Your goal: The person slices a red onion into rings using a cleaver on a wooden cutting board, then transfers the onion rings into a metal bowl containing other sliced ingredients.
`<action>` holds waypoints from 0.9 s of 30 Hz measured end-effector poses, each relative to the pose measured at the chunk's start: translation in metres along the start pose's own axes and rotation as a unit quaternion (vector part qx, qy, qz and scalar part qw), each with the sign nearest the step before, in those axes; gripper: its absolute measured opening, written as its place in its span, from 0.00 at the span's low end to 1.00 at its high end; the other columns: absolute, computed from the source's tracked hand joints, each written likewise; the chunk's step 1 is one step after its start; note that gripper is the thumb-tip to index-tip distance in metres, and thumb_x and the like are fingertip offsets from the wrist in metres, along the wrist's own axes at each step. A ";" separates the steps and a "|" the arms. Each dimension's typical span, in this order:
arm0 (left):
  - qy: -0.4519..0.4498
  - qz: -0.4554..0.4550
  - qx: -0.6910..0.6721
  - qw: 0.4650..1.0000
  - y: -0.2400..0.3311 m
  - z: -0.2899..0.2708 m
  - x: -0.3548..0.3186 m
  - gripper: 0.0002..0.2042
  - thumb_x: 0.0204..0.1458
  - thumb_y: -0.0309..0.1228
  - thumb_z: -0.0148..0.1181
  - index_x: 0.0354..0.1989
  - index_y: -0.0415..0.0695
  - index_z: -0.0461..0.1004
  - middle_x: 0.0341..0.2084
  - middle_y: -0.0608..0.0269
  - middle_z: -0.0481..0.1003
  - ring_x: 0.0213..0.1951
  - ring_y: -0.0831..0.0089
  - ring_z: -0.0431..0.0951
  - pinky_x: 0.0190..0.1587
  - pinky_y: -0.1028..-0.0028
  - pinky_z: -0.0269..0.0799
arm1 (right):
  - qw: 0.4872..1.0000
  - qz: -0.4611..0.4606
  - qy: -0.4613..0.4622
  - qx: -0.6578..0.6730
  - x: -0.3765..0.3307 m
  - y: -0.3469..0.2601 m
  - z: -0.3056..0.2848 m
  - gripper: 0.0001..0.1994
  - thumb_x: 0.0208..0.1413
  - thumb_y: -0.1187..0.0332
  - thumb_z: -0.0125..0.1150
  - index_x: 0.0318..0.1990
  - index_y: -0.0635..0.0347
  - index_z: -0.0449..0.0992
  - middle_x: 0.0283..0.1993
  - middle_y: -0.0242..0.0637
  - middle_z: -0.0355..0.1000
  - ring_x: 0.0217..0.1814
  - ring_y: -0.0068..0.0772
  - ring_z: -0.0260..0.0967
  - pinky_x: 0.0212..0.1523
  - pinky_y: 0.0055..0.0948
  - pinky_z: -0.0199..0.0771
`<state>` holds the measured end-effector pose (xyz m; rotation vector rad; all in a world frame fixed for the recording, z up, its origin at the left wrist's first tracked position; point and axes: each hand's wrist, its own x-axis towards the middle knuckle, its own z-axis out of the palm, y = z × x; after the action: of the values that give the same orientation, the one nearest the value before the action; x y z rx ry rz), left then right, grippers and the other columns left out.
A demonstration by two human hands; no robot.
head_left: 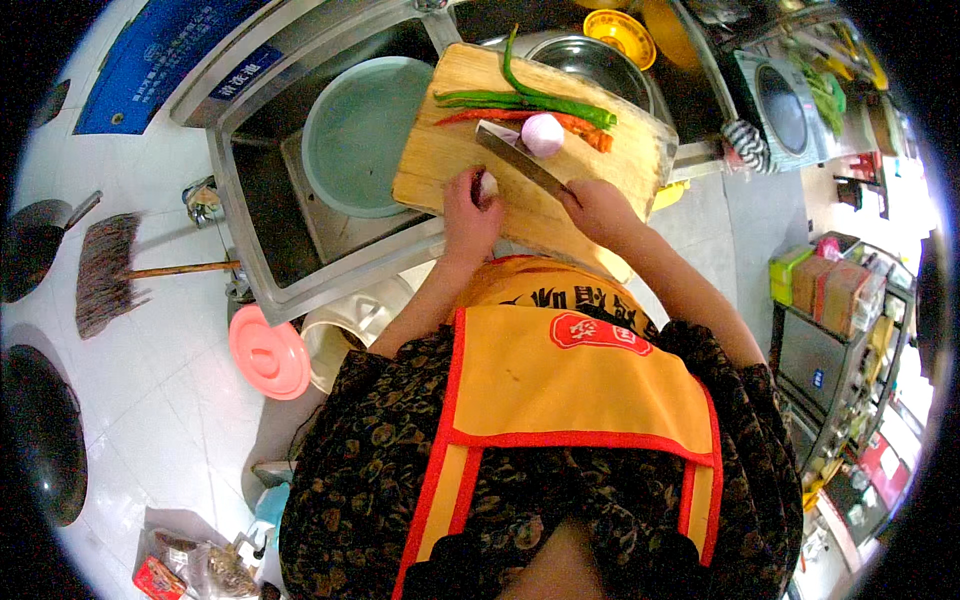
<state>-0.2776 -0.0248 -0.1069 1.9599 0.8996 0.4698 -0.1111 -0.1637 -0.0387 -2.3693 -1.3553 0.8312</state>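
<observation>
A wooden cutting board (440,150) lies over the sink's edge in front of me. My right hand (605,215) is closed round the handle of a kitchen knife (530,166), whose blade slants up and left over the board. At the board's near left edge, my left hand (472,220) has its fingers curled round a small pale onion (488,188), mostly hidden by them. Just beyond the blade sits a peeled purple onion (543,135). Long green chilies (550,103) and red chilies (580,128) lie across the far part of the board.
Left of the board, a round pale basin (365,130) stands in the metal sink (335,262). Behind the board are a steel bowl (590,65) and a yellow bowl (620,38). A pink lid (270,352), a bucket (335,345) and a broom (110,270) are at lower left.
</observation>
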 end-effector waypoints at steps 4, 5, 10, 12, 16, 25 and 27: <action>-0.093 -0.163 -0.162 0.969 0.005 -0.018 0.007 0.24 0.43 0.26 0.57 0.53 0.39 0.65 0.45 0.52 0.68 0.46 0.58 0.70 0.46 0.63 0.70 | 0.998 -0.031 0.052 0.013 -0.012 0.005 0.002 0.16 0.60 0.59 0.47 0.31 0.63 0.73 0.27 0.54 0.71 0.34 0.59 0.69 0.37 0.50 0.68; -0.113 -0.214 -0.229 0.943 0.014 -0.025 0.010 0.24 0.44 0.26 0.57 0.53 0.39 0.64 0.46 0.53 0.68 0.47 0.60 0.71 0.44 0.64 0.71 | 0.999 -0.016 0.048 0.009 -0.015 0.007 0.003 0.15 0.60 0.59 0.48 0.31 0.62 0.73 0.27 0.54 0.71 0.34 0.59 0.69 0.36 0.50 0.68; -0.138 -0.264 -0.477 0.827 -0.001 -0.041 0.012 0.25 0.46 0.24 0.54 0.57 0.40 0.62 0.46 0.55 0.68 0.46 0.63 0.72 0.43 0.65 0.75 | 0.999 0.011 0.041 0.011 -0.029 0.008 -0.006 0.13 0.59 0.60 0.50 0.33 0.61 0.72 0.27 0.53 0.70 0.31 0.58 0.69 0.33 0.49 0.68; -0.168 -0.249 -0.547 0.781 -0.001 -0.047 0.012 0.25 0.48 0.23 0.52 0.58 0.39 0.61 0.46 0.54 0.69 0.46 0.63 0.73 0.44 0.65 0.75 | 0.999 0.030 0.020 0.000 -0.035 0.011 -0.009 0.14 0.60 0.59 0.47 0.35 0.59 0.73 0.28 0.53 0.71 0.32 0.58 0.70 0.36 0.50 0.70; -0.193 -0.225 -0.533 0.793 0.027 -0.055 0.015 0.24 0.50 0.24 0.53 0.58 0.37 0.60 0.47 0.56 0.70 0.46 0.65 0.73 0.45 0.66 0.75 | 0.998 0.026 0.063 0.012 -0.053 0.030 0.001 0.13 0.60 0.60 0.46 0.43 0.55 0.74 0.28 0.52 0.72 0.31 0.57 0.71 0.34 0.51 0.71; -0.204 -0.140 -0.241 0.938 0.043 0.002 0.012 0.17 0.51 0.29 0.59 0.48 0.35 0.67 0.41 0.54 0.71 0.39 0.69 0.76 0.35 0.71 0.77 | 0.992 0.069 0.101 -0.003 -0.095 0.038 0.004 0.17 0.58 0.66 0.45 0.56 0.46 0.67 0.29 0.46 0.73 0.29 0.52 0.72 0.30 0.48 0.72; -0.218 -0.163 -0.231 0.934 0.029 0.023 0.009 0.16 0.51 0.28 0.60 0.46 0.34 0.67 0.39 0.53 0.71 0.38 0.67 0.76 0.33 0.71 0.77 | 0.992 0.066 0.110 0.007 -0.103 0.037 0.007 0.17 0.57 0.67 0.45 0.55 0.48 0.67 0.29 0.46 0.73 0.30 0.52 0.72 0.30 0.47 0.72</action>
<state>-0.2455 -0.0406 -0.0942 1.3699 0.7244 0.0347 -0.1304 -0.2716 -0.0284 -2.4768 -1.1120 0.5872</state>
